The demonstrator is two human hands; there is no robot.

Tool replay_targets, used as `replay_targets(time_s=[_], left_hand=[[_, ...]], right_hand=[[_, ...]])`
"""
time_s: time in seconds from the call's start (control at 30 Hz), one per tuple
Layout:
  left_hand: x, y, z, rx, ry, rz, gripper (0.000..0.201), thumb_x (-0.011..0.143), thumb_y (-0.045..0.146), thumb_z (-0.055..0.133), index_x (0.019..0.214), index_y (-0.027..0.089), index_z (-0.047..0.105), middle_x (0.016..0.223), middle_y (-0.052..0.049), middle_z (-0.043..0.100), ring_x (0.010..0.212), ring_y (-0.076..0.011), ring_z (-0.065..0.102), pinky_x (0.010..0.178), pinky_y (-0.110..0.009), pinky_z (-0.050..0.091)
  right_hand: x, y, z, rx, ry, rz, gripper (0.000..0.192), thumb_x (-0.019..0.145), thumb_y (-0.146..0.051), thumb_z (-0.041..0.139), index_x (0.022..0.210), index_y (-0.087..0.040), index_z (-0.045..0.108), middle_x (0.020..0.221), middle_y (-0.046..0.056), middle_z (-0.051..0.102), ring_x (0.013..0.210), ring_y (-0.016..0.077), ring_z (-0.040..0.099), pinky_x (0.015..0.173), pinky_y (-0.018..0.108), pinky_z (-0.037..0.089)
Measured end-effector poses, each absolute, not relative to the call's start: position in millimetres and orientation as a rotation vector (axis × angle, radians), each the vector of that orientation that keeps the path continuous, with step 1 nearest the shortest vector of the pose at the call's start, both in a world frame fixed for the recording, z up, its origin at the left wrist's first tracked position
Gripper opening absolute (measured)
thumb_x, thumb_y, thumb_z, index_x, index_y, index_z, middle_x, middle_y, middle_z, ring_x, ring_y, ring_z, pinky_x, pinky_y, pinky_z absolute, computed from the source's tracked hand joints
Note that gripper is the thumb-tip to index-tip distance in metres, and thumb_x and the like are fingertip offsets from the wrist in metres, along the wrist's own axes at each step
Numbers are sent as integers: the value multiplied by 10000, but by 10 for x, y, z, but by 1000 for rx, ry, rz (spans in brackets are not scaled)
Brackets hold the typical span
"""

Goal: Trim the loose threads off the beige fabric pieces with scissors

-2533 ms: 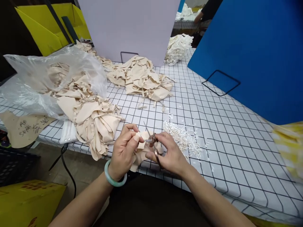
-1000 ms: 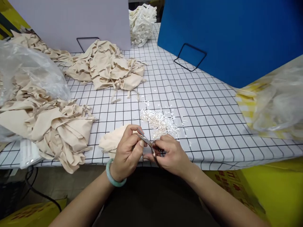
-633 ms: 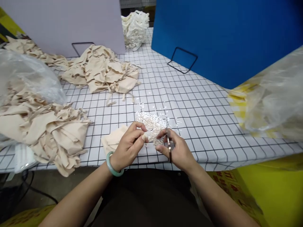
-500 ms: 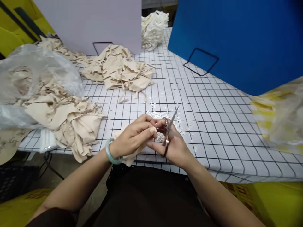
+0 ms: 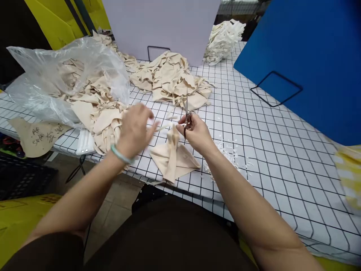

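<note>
The beige fabric piece (image 5: 173, 160), held up half a second ago, now hangs from the right hand (image 5: 194, 131), pinched alongside small scissors (image 5: 186, 114). The left hand (image 5: 135, 130), blurred, fingers spread, has let go toward the nine o'clock heap (image 5: 98, 113), suggesting this piece's trimming is finished.

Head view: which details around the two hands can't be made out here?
- Left hand: motion-blurred, so whether its fingers grip the pale strip is unclear.
- Scissors: handles hidden inside the right hand; thin blades too small to tell if open.
- Beige fabric piece: top edge hidden behind both hands.
- Handwritten paper tag: characters too small to read.
</note>
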State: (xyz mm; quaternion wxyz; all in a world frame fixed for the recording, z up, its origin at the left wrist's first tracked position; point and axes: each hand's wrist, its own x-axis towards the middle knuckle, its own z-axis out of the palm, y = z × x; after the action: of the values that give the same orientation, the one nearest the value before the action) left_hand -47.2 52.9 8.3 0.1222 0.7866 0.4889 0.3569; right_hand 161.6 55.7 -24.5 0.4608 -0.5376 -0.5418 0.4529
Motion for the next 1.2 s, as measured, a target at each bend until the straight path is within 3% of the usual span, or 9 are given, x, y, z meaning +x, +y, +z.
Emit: replay_targets(time_s=[0.1,0.17,0.27,0.37,0.57,0.67,0.77,0.97,1.2], left_hand=[[-333,-105,-268,2416,1246,428,279,801,407,715,745,194,545,815,-40,536,792,-232,477,745,-388,390],[-288,-404,-398,2350,1236,287,158,779,225,667,742,190,517,830,-33,539,809,-224,476,743,-366,374],[-284,-528,-423,2095,1232,505,152,741,68,543,735,193,457,784,-6,496,757,-179,452,699,-319,361],[-284,-463,-303,1683,1244,779,112,811,115,523,776,197,457,742,22,465,684,-137,441,638,-277,363],[-226,-467,-57,1054,1050,682,208,830,281,651,863,199,463,677,53,477,555,-86,420,516,-217,310],[-209,-491,-53,772,931,619,195,861,351,591,878,177,505,754,-30,620,536,-87,449,484,-217,279],[-177,-500,-89,603,824,555,216,844,336,580,884,129,626,728,-49,597,530,-79,421,468,-210,277],[-86,-525,-72,744,878,702,170,828,298,712,856,134,744,782,-48,568,671,-111,471,612,-231,434],[17,-453,193,1411,982,883,272,963,382,584,887,181,751,823,-46,545,759,-157,514,704,-291,482]], right_hand=[[1692,533,-266,-1435,-1417,1009,285,753,-341,765,919,-223,566,925,14,621,819,172,585,725,348,496],[1752,380,-281,-1460,-1454,1011,337,744,-383,789,941,-225,566,952,27,628,848,191,590,766,377,501],[1740,14,-324,-1369,-1550,1169,428,716,-373,828,1016,-239,553,1083,48,622,938,213,596,840,402,507],[1595,-334,-419,-1108,-1556,1434,467,715,-286,817,1061,-264,504,1188,46,576,1025,206,599,849,357,521],[1418,-350,-494,-1110,-1292,1250,262,718,-223,704,857,-244,484,886,-4,577,860,169,602,772,302,514],[1504,-221,-399,-1028,-1204,1215,282,719,-263,722,866,-244,482,905,7,588,880,172,602,806,320,521],[1598,-175,-345,-982,-1207,1211,280,742,-278,708,867,-246,460,904,8,580,845,163,589,776,317,521],[1703,-145,-433,-968,-1130,1215,301,718,-280,702,879,-254,449,895,-8,587,811,154,582,758,315,514],[1591,-282,-520,-1012,-998,1511,434,595,-365,871,814,-227,523,798,-28,579,721,135,565,684,270,511]])
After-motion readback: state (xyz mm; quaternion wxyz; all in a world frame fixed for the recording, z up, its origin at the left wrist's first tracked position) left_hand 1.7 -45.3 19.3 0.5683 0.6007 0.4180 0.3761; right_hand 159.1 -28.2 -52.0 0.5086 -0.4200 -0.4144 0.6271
